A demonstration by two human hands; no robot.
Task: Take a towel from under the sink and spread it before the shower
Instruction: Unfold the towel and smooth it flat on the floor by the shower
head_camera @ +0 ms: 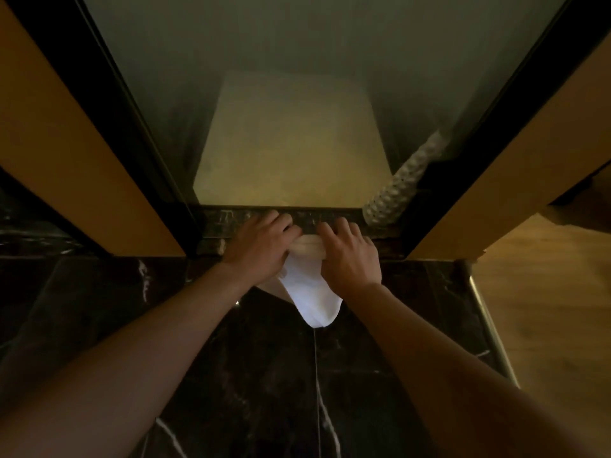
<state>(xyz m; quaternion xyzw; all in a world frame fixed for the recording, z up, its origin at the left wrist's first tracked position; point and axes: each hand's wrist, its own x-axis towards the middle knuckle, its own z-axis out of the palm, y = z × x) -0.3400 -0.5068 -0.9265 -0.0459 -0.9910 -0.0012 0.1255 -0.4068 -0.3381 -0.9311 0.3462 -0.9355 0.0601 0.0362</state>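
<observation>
A white towel [310, 297] hangs bunched between my two hands, its loose end drooping toward me over the dark marble floor [264, 375]. My left hand [261, 247] grips the towel's top edge on the left, and my right hand [348, 256] grips it on the right. Both hands are held close together, right at the dark marble threshold [224, 218] of the shower. Behind the threshold lies the pale shower floor [291, 143]. Most of the towel's upper part is hidden under my fingers.
Black door frames [139, 127] and tan wall panels [59, 143] flank the shower opening on both sides. A white knobbly mat or roll [400, 186] leans inside the shower at the right. A metal strip [489, 325] separates the marble from a wooden floor [545, 309] at the right.
</observation>
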